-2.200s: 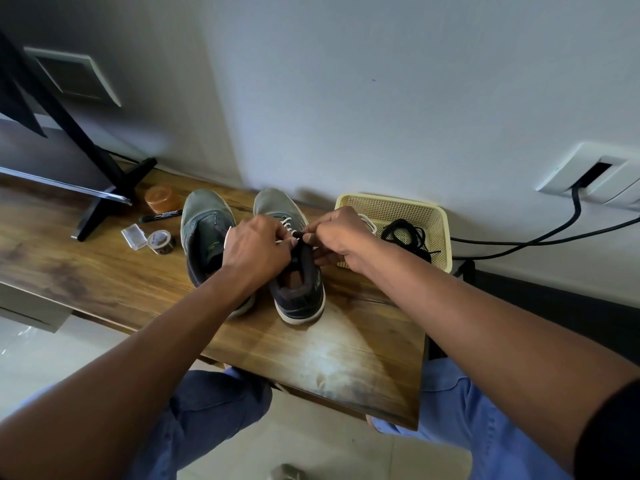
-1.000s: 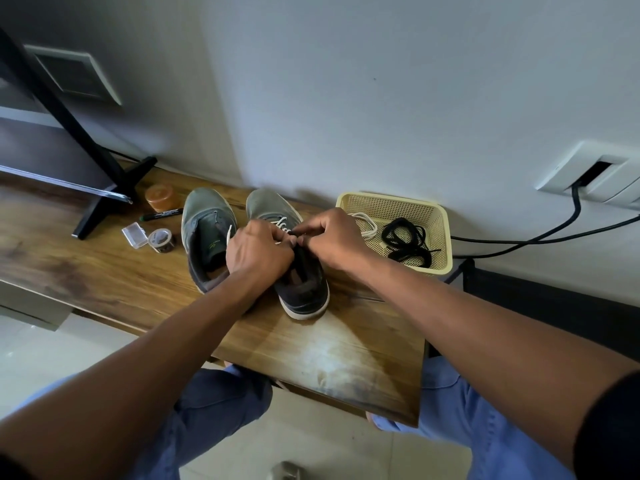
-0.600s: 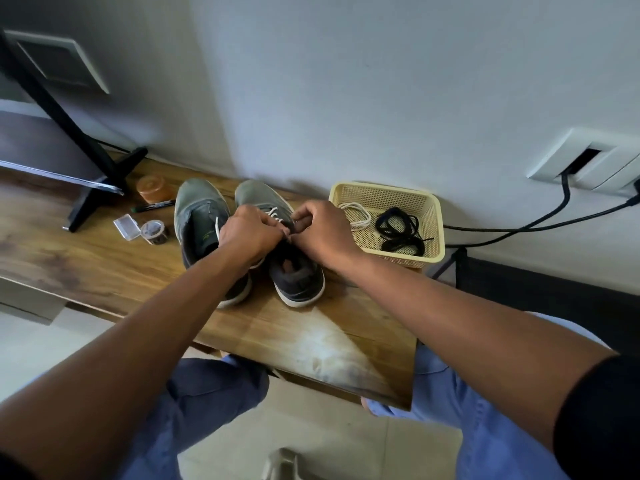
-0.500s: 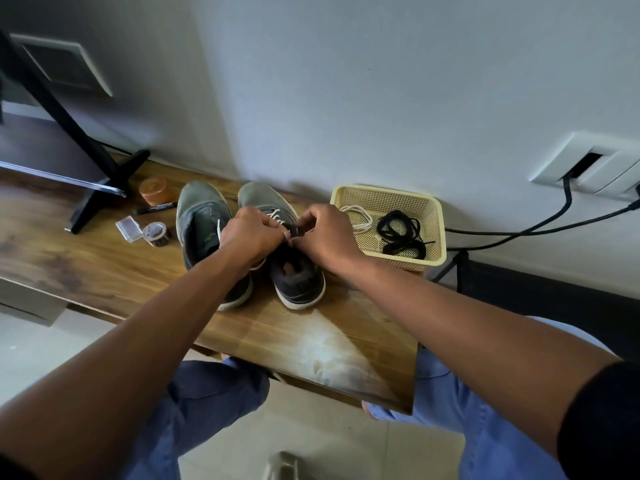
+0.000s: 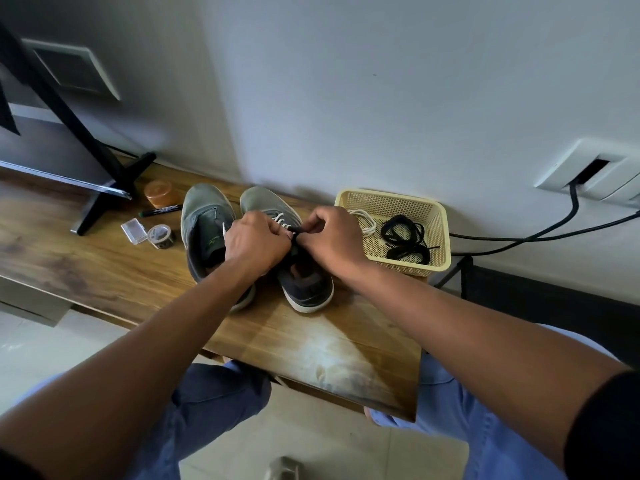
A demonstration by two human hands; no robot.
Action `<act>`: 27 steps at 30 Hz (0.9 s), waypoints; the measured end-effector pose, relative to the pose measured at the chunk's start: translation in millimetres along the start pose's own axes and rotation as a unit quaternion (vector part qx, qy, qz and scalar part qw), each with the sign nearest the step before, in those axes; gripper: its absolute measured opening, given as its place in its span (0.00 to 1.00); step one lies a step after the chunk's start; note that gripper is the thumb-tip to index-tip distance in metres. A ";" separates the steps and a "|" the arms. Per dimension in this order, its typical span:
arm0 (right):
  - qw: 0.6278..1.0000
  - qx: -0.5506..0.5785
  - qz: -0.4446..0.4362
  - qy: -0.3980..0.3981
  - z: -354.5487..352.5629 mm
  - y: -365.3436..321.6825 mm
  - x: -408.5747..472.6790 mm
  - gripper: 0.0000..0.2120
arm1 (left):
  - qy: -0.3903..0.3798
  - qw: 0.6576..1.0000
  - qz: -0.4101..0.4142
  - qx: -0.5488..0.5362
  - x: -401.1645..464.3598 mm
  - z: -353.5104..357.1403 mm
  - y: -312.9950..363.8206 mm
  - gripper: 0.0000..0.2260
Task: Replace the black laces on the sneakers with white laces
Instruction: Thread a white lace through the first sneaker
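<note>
Where the wooden counter [image 5: 145,271] ends nearest the camera, blue-clad knees are seen below it. Farther in, two grey sneakers [image 5: 304,271] are stood side by side, and over the right one the left hand [image 5: 254,242] and right hand [image 5: 334,239] are met, fingers curled, a white lace [image 5: 282,221] pinched between them. Right of the sneakers, black laces [image 5: 405,239] are held in a yellow basket [image 5: 438,237].

Right sneaker [image 5: 304,285] seemingly white-laced [image 5: 282,221]
</note>
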State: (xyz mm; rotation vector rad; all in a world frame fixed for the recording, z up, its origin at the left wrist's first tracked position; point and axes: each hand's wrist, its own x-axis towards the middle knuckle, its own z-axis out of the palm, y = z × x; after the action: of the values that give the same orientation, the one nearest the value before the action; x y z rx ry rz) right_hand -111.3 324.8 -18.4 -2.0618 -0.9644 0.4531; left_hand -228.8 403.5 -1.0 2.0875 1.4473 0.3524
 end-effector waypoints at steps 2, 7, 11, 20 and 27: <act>1.000 0.004 0.007 -0.002 -0.4 -0.8 0.9 0.07 | -0.004 1.000 0.018 0.000 1.6 -1.2 -2.0 0.04; 1.000 0.005 -0.002 -0.001 -2.6 -2.0 1.1 0.06 | 0.004 0.997 0.073 0.032 0.6 -0.1 1.1 0.05; 1.000 -0.007 -0.010 -0.004 -2.2 -2.5 0.5 0.05 | 0.013 0.997 0.068 0.038 0.4 -1.3 2.9 0.08; 1.000 -0.019 -0.010 0.013 -0.4 1.9 -1.9 0.04 | 0.002 1.000 0.018 0.021 -3.2 7.1 8.5 0.16; 1.000 0.016 0.004 -0.015 -3.0 -4.0 0.1 0.06 | 0.000 0.993 -0.090 -0.077 0.0 13.1 2.2 0.10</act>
State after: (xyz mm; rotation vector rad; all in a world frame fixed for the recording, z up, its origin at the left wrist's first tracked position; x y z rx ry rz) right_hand -111.3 324.9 -13.4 -2.0362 -0.9614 0.5003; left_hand -220.4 399.0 -10.2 1.8194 1.5440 0.3789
